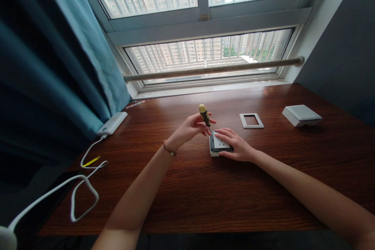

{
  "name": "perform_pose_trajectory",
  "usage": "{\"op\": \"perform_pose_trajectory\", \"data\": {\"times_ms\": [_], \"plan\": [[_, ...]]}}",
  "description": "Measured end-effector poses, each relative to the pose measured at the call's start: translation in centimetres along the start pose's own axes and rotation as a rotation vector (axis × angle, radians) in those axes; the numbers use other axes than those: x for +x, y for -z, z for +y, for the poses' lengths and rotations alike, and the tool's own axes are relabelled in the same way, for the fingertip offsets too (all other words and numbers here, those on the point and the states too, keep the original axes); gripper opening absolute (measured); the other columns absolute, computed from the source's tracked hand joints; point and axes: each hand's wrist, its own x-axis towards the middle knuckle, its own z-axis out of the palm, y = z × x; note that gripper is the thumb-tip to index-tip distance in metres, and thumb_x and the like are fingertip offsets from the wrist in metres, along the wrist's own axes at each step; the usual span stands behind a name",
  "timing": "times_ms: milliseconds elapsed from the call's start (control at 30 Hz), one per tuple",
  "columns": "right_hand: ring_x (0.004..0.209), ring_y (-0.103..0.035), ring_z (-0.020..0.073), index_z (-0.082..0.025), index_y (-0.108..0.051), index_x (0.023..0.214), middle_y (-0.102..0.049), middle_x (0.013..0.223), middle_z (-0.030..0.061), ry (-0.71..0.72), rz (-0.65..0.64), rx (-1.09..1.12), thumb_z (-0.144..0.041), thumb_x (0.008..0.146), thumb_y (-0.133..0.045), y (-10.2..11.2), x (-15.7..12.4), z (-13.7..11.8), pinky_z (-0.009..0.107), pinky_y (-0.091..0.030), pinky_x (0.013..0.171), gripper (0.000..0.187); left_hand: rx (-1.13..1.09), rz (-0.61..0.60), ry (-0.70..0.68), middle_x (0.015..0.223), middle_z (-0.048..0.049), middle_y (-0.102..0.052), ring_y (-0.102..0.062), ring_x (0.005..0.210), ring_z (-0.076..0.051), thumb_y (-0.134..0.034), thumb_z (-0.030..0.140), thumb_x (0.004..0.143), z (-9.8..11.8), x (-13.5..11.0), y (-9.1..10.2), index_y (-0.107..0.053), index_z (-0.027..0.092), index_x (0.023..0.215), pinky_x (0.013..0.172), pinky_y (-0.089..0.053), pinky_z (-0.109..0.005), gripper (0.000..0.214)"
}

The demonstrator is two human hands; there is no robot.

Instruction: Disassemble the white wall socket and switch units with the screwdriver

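Note:
A wall socket (222,142) with its cover frame off lies on the wooden table, set on a white box-like base. My left hand (195,125) grips a screwdriver (204,115) with a yellow and black handle, held nearly upright. Its shaft points down at the dark left edge of the socket; the very tip is too small to make out. My right hand (236,145) rests over the socket's right side, fingers spread across its top and the thumb along the near edge, steadying contact with it. That hand hides part of the socket.
Behind and to the right lies a white square cover frame (252,126). Farther right sits a white switch box (302,115). A white power strip (112,123) with its looping cable (84,177) is at the left, beside the blue curtain (88,47). A window rail (213,70) runs behind the table.

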Motion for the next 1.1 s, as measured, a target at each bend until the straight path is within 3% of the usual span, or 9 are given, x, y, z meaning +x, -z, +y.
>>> {"op": "perform_pose_trajectory", "data": {"times_ms": [133,300,467,667,800,900,967,1100], "plan": [[0.126,-0.031,0.0284,-0.02,-0.037,0.134,-0.039,0.137,0.0125,0.006,-0.002,0.006,-0.044,0.077,-0.058,0.1,0.0,-0.1,0.047,-0.03,0.104,0.065,0.09,0.109,0.011,0.095,-0.0093,-0.064,-0.059,0.056,-0.011,-0.067,0.031,0.07,-0.5,0.1,0.0,-0.053,0.013,0.11,0.055,-0.05,-0.026,0.045],[0.125,-0.032,0.0293,-0.021,-0.036,0.135,-0.039,0.137,0.0129,0.007,0.002,0.016,-0.044,0.077,-0.058,0.1,0.1,-0.1,0.049,-0.03,0.103,0.065,0.442,0.314,-0.119,0.065,0.0011,-0.056,-0.049,0.055,-0.008,-0.077,0.031,0.059,-1.3,0.4,0.0,-0.063,0.013,0.093,0.051,-0.041,-0.019,0.041],[0.125,-0.032,0.029,-0.021,-0.037,0.134,-0.04,0.136,0.0129,0.005,0.007,0.019,-0.043,0.077,-0.059,0.1,0.0,0.0,0.048,-0.03,0.103,0.065,0.217,0.209,-0.04,0.092,-0.0069,-0.064,-0.044,0.046,-0.003,-0.072,0.032,0.066,-0.6,0.2,0.1,-0.051,0.015,0.113,0.04,-0.036,-0.017,0.055],[0.125,-0.032,0.0281,-0.02,-0.037,0.134,-0.04,0.136,0.0126,0.007,0.006,0.015,-0.043,0.077,-0.058,0.0,0.0,0.0,0.047,-0.03,0.104,0.065,0.007,0.044,0.031,0.102,-0.0117,-0.063,-0.063,0.068,-0.014,-0.069,0.026,0.068,0.5,-0.4,0.5,-0.051,0.014,0.113,0.06,-0.05,-0.025,0.05],[0.125,-0.032,0.028,-0.02,-0.037,0.134,-0.039,0.137,0.0128,0.006,0.004,0.016,-0.043,0.077,-0.058,0.0,0.1,0.0,0.047,-0.03,0.104,0.064,0.093,0.118,0.058,0.089,-0.0074,-0.065,-0.06,0.057,-0.011,-0.07,0.033,0.066,0.3,-0.3,0.4,-0.055,0.012,0.105,0.056,-0.049,-0.025,0.046],[0.125,-0.032,0.0284,-0.02,-0.038,0.134,-0.04,0.136,0.0132,0.005,0.007,0.021,-0.044,0.077,-0.058,0.0,0.1,0.0,0.048,-0.03,0.104,0.065,0.369,0.28,-0.042,0.067,0.0014,-0.058,-0.05,0.05,-0.007,-0.075,0.034,0.06,-0.3,0.0,0.1,-0.061,0.013,0.092,0.049,-0.041,-0.02,0.041],[0.125,-0.032,0.0286,-0.021,-0.037,0.134,-0.04,0.136,0.0131,0.003,0.012,0.024,-0.045,0.077,-0.058,0.1,0.1,-0.1,0.048,-0.03,0.103,0.065,0.469,0.34,-0.11,0.064,0.0027,-0.055,-0.048,0.054,-0.007,-0.076,0.033,0.059,-0.7,0.2,-0.2,-0.062,0.013,0.087,0.05,-0.039,-0.018,0.037],[0.125,-0.032,0.0286,-0.021,-0.037,0.134,-0.04,0.136,0.013,0.001,0.009,0.02,-0.044,0.077,-0.058,0.1,0.1,-0.1,0.048,-0.03,0.103,0.065,0.28,0.198,-0.022,0.092,-0.0056,-0.062,-0.047,0.049,-0.004,-0.073,0.033,0.064,-0.7,0.3,-0.5,-0.052,0.015,0.108,0.044,-0.038,-0.018,0.052]]}}
